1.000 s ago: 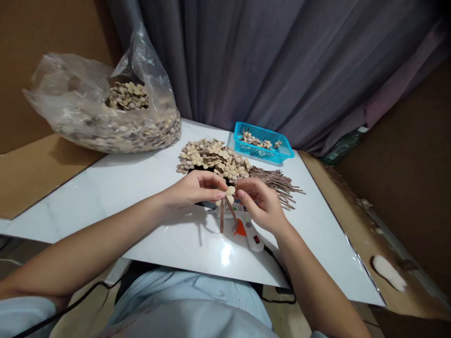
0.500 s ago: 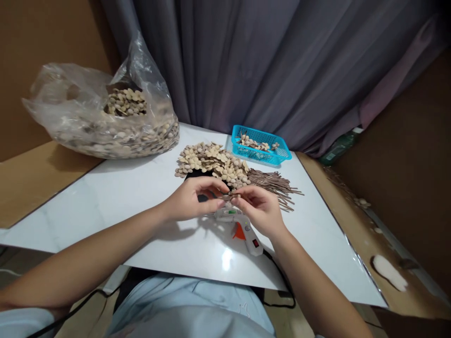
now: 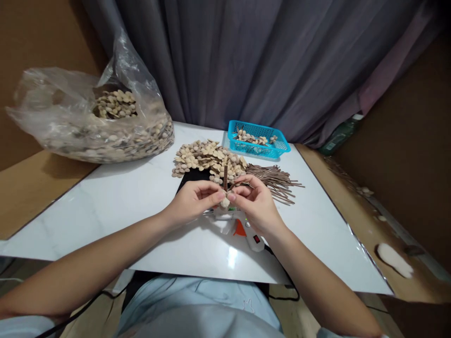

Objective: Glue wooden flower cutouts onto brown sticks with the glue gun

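Observation:
My left hand (image 3: 193, 199) and my right hand (image 3: 256, 204) meet at the middle of the table, thumbs and fingers pinched. Between their fingertips is a small pale flower-shaped piece (image 3: 224, 203), with a brown strip (image 3: 225, 177) standing up from it. Another short brown bit shows by my right fingers. Below the hands lies a white hot glue gun (image 3: 254, 240) with an orange trigger; its nozzle end is partly hidden. Just beyond my fingers are a heap of beige flower-shaped pieces (image 3: 200, 155) and a bundle of thin brown strips (image 3: 278, 180).
A blue plastic basket (image 3: 259, 151) at the back holds some flower pieces and strips. At the left stands a large clear plastic bag (image 3: 81, 136) full of such pieces. The glue gun's black cord runs off the front edge of the white table (image 3: 310, 244).
The flower piece has turned between my fingers, so its pale face and the upright brown strip now show. Both hands stay close together; the view has shifted slightly.

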### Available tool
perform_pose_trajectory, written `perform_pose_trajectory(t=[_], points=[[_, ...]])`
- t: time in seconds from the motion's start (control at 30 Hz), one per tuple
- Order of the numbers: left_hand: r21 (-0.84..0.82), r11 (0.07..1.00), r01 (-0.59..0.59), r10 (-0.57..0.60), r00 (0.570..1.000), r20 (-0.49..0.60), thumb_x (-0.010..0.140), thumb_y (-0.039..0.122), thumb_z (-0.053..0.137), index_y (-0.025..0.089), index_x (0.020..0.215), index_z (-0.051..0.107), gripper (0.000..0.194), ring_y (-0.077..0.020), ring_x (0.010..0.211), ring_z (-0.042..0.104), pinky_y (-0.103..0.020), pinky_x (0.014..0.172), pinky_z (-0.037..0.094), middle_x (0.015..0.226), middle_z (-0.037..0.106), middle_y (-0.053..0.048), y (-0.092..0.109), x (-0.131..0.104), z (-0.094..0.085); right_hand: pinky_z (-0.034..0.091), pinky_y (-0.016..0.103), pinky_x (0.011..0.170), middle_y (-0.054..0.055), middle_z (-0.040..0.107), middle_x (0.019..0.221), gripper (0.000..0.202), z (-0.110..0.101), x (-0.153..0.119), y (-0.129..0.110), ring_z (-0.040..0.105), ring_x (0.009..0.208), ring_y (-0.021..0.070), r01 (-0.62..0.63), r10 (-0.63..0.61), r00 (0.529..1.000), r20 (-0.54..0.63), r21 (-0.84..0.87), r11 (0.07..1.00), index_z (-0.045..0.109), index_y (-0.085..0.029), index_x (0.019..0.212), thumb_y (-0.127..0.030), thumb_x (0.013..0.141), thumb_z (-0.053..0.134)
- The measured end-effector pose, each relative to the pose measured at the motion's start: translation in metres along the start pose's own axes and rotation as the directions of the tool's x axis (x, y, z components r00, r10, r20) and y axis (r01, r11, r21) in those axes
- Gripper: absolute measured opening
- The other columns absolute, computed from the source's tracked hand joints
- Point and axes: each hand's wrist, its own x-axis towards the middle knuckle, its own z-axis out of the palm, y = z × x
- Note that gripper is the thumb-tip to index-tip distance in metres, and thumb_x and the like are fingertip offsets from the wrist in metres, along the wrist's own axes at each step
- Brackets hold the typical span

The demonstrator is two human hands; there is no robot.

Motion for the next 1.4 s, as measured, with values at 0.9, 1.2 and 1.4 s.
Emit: perform_pose_trajectory(t=[0.9, 1.2, 1.4], points=[[0.197, 0.975, -0.105, 0.130, 0.984, -0.120, 0.074, 0.034, 0.072, 0.014, 0.095, 0.069, 0.030, -0.0179, 0.073, 0.069, -0.027, 0.069, 0.056, 0.083, 0.074, -0.007, -0.012, -0.005, 0.004, 0.049, 0.020, 0.055, -0.005, 0.067, 0.063, 0.041, 0.001, 0.001, 0.000, 0.061, 0.055, 0.0087, 0.017, -0.023, 0.997, -0.070, -0.084, 0.996, 0.057, -0.020, 0.098, -0.025, 0.065, 0.080], [0.193, 0.973, -0.127, 0.165, 0.967, -0.194, 0.073, 0.034, 0.074, 0.013, 0.090, 0.069, 0.027, -0.0168, 0.073, 0.069, -0.026, 0.067, 0.057, 0.081, 0.074, -0.007, -0.013, -0.003, 0.001, 0.055, 0.026, 0.066, -0.004, 0.069, 0.073, 0.061, -0.003, 0.004, 0.000, 0.067, 0.065, 0.0118, -0.043, 0.042, 0.999, -0.034, -0.043, 0.998, 0.054, -0.024, 0.111, -0.027, 0.059, 0.084], [0.176, 0.980, -0.091, 0.122, 0.976, -0.180, 0.071, 0.034, 0.075, 0.013, 0.086, 0.070, 0.026, -0.0173, 0.070, 0.069, -0.027, 0.067, 0.057, 0.080, 0.074, -0.007, -0.009, -0.004, 0.004, 0.052, 0.021, 0.057, -0.005, 0.068, 0.066, 0.047, -0.002, 0.003, 0.002, 0.063, 0.056, 0.0093, -0.050, 0.050, 0.998, -0.041, 0.006, 0.999, 0.053, -0.022, 0.099, -0.024, 0.062, 0.082]])
